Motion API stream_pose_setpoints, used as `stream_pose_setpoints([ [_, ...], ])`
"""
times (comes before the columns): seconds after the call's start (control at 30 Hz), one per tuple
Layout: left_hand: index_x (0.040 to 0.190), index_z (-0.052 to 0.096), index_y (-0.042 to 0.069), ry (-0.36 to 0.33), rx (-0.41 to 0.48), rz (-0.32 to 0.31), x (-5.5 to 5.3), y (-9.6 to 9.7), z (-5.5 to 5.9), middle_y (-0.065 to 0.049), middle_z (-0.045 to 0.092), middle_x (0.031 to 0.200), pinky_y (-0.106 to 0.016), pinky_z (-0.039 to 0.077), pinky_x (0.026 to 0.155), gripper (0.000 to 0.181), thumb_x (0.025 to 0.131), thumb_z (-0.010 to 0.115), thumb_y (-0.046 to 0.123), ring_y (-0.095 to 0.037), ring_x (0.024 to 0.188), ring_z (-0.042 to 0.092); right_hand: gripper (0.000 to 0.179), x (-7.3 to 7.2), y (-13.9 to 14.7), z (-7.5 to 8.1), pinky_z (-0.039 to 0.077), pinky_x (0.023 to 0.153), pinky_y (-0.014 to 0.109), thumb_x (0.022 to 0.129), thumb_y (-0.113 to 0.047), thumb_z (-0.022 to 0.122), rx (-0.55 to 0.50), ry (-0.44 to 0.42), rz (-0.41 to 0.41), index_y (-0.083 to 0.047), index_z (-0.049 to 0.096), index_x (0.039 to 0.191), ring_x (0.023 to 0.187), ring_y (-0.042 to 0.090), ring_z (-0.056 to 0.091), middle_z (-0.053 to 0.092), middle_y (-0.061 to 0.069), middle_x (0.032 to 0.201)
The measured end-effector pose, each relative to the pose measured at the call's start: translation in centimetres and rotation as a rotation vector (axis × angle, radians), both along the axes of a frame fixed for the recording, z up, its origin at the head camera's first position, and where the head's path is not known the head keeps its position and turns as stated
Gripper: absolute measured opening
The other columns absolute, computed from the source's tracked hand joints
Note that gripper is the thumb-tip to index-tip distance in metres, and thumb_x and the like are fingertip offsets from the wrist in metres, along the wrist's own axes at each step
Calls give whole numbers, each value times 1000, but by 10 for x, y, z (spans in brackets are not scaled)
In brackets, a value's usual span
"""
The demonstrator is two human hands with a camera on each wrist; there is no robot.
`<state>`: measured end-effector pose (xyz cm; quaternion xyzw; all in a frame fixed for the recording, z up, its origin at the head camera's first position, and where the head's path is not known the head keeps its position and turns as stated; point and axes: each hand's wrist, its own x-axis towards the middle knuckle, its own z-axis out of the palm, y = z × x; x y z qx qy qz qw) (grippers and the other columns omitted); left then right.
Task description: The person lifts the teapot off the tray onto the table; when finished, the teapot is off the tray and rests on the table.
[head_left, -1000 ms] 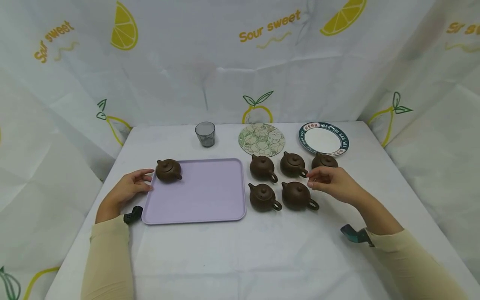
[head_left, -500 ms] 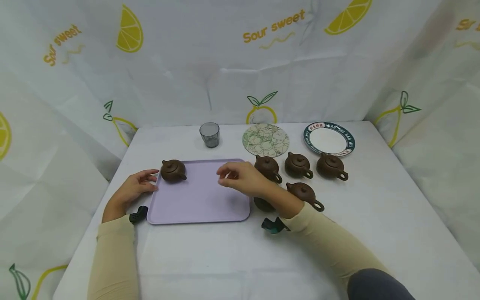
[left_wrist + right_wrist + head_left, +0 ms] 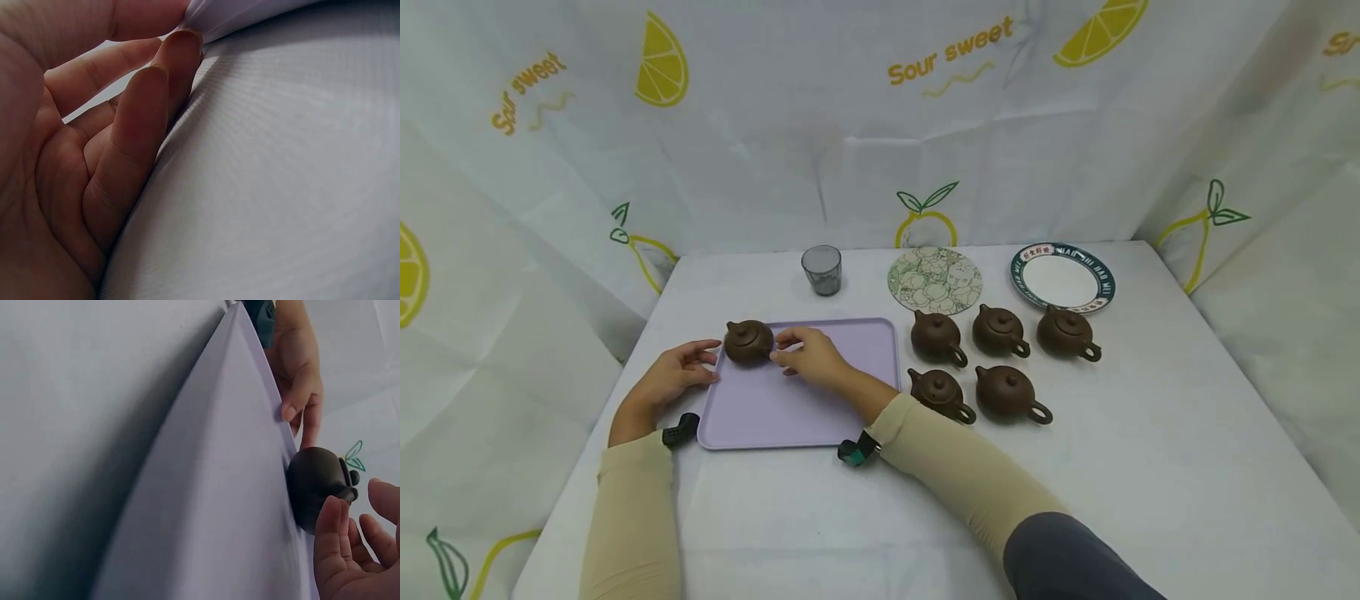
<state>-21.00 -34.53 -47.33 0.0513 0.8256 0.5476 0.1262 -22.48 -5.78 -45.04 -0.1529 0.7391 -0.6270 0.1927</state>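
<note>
A small brown teapot point(image 3: 748, 342) sits on the far left corner of a lilac tray point(image 3: 797, 408). My right hand point(image 3: 812, 358) is at the teapot's right side, by its handle. In the right wrist view its thumb and fingers stand apart around the handle; whether a fingertip touches is unclear. My left hand point(image 3: 670, 379) holds the tray's left edge, its thumb on the rim and its curled fingers against the edge in the left wrist view. Several matching teapots stand in two rows right of the tray, among them a front one point(image 3: 1006, 392).
Behind the tray stands a grey glass point(image 3: 822, 271). A round green patterned mat point(image 3: 934, 281) lies at the back centre. A white plate point(image 3: 1060, 281) with a dark green rim is at the back right. White patterned cloth surrounds the table.
My right hand has moved left from beside the right-hand teapots, across the tray, to the teapot at its corner. My left hand stays on the tray edge, and the view has shifted slightly.
</note>
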Motion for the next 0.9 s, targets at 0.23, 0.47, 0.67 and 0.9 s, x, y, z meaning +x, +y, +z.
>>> stream_pose_setpoints([
  [0.23,143,41,-5,0,-4,-1,0,-2,-3,-17,56,115,-20,49,71,69,82,72,-2,-6,80,61,27,-4,-20,-15,55,67,28,93,-11,67,-27,-23,-29,-2,61,118,79,14,65,63,2,99],
  [0.47,143,42,-2,-1,-34,9,-2,0,-3,-15,57,115,-21,49,73,67,83,72,0,-8,82,62,19,-5,-24,-17,54,61,26,95,-12,64,6,75,-98,-2,64,111,69,12,65,65,0,90],
  [0.67,144,41,-2,-22,-24,8,-2,2,1,-23,54,119,-21,48,73,67,84,70,-3,-7,81,61,15,-5,-21,-15,50,59,24,95,-23,65,145,150,-188,-11,69,100,63,8,64,64,-7,82],
  [0.9,142,39,-10,-37,11,3,8,12,21,-27,52,118,-21,48,72,65,82,66,-10,-6,78,60,10,0,-11,-11,54,60,27,94,-16,66,59,72,-208,-8,69,99,66,16,67,65,-2,84],
])
